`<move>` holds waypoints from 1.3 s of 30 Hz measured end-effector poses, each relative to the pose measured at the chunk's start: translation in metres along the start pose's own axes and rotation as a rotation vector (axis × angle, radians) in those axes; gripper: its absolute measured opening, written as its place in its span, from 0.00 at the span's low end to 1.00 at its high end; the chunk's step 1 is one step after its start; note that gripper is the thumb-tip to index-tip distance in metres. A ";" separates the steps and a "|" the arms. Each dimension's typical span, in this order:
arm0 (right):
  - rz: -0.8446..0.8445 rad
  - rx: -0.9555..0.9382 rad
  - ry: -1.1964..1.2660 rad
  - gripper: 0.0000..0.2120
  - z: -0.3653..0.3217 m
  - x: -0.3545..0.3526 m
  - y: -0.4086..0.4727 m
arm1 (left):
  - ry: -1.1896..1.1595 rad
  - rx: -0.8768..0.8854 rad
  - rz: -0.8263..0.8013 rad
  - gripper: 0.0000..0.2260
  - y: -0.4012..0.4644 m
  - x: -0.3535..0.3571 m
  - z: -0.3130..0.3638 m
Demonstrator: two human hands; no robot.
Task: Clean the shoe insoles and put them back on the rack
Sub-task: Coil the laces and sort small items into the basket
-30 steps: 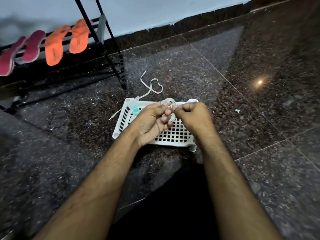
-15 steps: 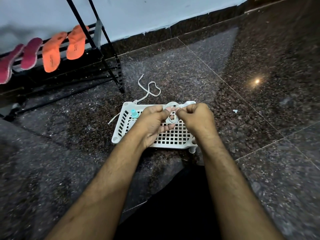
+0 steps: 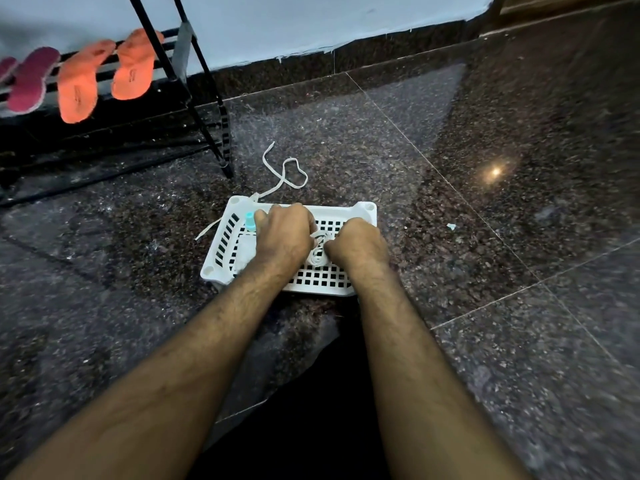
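While insoles (image 3: pixel 78 81) hang lengthwise, toes seemingly down.

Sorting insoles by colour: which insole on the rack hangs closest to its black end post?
The right-hand orange insole, its top beside the post; the other orange insole and the maroon ones lie further left.

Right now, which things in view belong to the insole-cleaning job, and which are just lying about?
Job:
orange insoles on the rack
maroon insoles on the same rack

Lying about or unclear:
white basket, both hands inside it
coiled white lace between left hand and right hand
loose lace on the floor
small teal-capped bottle
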State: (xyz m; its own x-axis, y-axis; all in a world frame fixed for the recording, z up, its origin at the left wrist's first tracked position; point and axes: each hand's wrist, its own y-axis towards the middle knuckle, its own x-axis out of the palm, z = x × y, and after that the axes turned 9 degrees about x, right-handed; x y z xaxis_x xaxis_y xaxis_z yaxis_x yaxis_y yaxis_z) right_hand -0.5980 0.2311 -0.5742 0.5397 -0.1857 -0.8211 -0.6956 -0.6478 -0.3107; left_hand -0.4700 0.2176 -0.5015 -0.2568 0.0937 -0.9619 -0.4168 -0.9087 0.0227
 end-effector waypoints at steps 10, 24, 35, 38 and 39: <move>-0.107 -0.121 -0.148 0.18 -0.017 -0.020 -0.035 | 0.180 -0.022 -0.087 0.12 -0.009 0.002 -0.004; 0.166 -0.353 -0.047 0.10 -0.059 -0.046 -0.103 | -0.099 -0.059 0.255 0.06 -0.036 -0.030 -0.042; 0.247 -0.692 0.289 0.16 -0.124 -0.001 -0.128 | -0.603 -0.401 0.522 0.03 -0.026 -0.047 -0.114; 0.304 -0.751 0.075 0.18 -0.135 0.019 -0.131 | -0.625 -0.505 0.563 0.05 -0.022 -0.040 -0.150; 0.297 -0.770 0.017 0.19 -0.137 0.026 -0.129 | -0.626 -0.537 0.552 0.05 -0.020 -0.035 -0.164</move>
State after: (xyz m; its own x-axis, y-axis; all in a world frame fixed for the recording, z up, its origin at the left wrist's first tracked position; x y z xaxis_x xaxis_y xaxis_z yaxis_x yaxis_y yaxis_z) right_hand -0.4297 0.2091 -0.4898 0.3964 -0.4360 -0.8080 -0.2937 -0.8940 0.3383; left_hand -0.3094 0.1657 -0.5132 -0.7748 -0.3407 -0.5325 0.3103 -0.9388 0.1492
